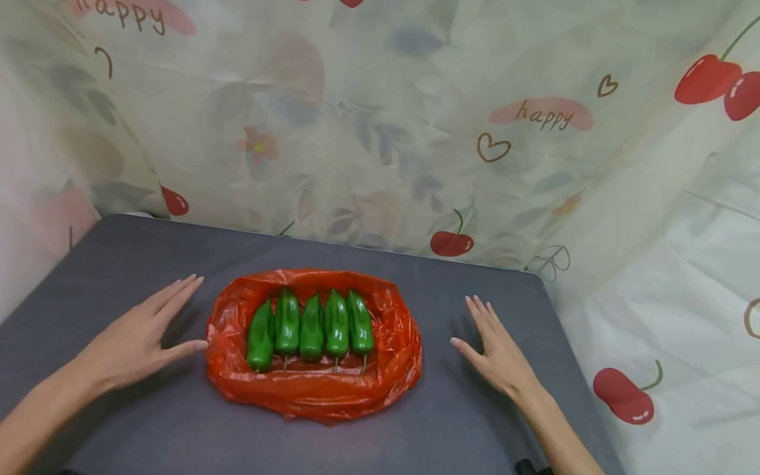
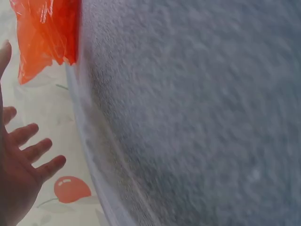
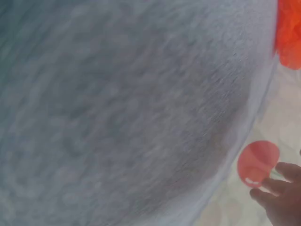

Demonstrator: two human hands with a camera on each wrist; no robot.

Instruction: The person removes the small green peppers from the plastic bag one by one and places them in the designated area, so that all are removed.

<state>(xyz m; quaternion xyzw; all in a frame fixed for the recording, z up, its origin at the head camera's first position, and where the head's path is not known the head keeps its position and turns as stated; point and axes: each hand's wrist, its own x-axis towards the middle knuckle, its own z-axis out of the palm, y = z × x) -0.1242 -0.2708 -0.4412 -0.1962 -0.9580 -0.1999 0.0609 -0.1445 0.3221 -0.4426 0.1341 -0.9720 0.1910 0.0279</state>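
Note:
A crumpled red plastic bag (image 1: 320, 399) lies spread on the grey table, with several green peppers (image 1: 311, 328) side by side in its middle, stems toward the near edge. My left hand (image 1: 139, 336) is just left of the bag, fingers straight and thumb tip close to its rim; whether they touch I cannot tell. My right hand (image 1: 499, 353) is over the table to the right of the bag, apart from it, fingers extended and holding nothing. In the left wrist view the bag (image 2: 47, 33) is beyond the left hand (image 2: 21, 165); the right wrist view shows the right hand (image 3: 284, 195).
The grey table (image 1: 380, 442) extends around the bag. Behind it and along the sides hangs a pale cloth (image 1: 380, 132) printed with cherries, hearts, leaves and the word "happy". A small dark object (image 1: 531, 467) shows at the bottom edge beside the right forearm.

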